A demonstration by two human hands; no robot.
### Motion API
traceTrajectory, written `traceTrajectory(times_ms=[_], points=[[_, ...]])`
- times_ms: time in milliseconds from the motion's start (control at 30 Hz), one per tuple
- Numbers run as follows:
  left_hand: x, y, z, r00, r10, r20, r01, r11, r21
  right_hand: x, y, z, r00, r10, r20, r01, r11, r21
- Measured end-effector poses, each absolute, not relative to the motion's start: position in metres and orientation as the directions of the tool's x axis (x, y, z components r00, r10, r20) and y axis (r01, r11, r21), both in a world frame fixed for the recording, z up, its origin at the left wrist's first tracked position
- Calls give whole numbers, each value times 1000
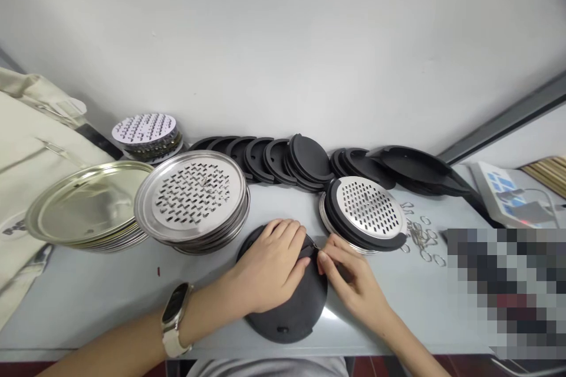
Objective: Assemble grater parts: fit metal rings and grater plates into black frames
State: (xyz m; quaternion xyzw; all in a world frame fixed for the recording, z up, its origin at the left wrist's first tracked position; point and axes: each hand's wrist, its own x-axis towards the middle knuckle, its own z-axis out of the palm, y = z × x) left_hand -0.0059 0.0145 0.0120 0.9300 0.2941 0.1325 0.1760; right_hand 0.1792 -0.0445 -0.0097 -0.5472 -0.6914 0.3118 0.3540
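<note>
Atop the round black plastic disc (294,312), likely light, your left hand (274,262) lies, grip unclear; at the rim, probably its surest hold, your right hand (347,271) pinches a silvery metal piece (315,245).

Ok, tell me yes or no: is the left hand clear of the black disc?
No, the left hand lies palm down across the black disc.

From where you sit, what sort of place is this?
Probably a small workshop: stacked round silvery metal grater plates, many round black plastic-looking discs, and loose silvery metal rings lie together.
</note>
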Motion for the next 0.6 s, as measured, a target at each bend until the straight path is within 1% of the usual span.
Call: traceTrajectory(times_ms=[267, 367, 467, 533, 600], points=[[-5, 15, 11, 796, 594, 120, 502, -757, 419, 180, -46, -8, -181, 971, 159, 482, 228, -846], [-5, 16, 11, 795, 595, 118, 502, -755, 422, 181, -46, -11, -168, 969, 184, 493, 244, -835], [-5, 16, 10, 795, 595, 123, 502, -758, 417, 182, -47, -18, -89, 974, 209, 501, 225, -835], [-5, 16, 10, 797, 591, 127, 499, -762, 413, 182, -48, -23, -18, 972, 235, 467, 216, -858], [-5, 16, 10, 797, 590, 132, 497, -764, 413, 181, -48, -25, 28, 973, 229, 450, 192, -872]])
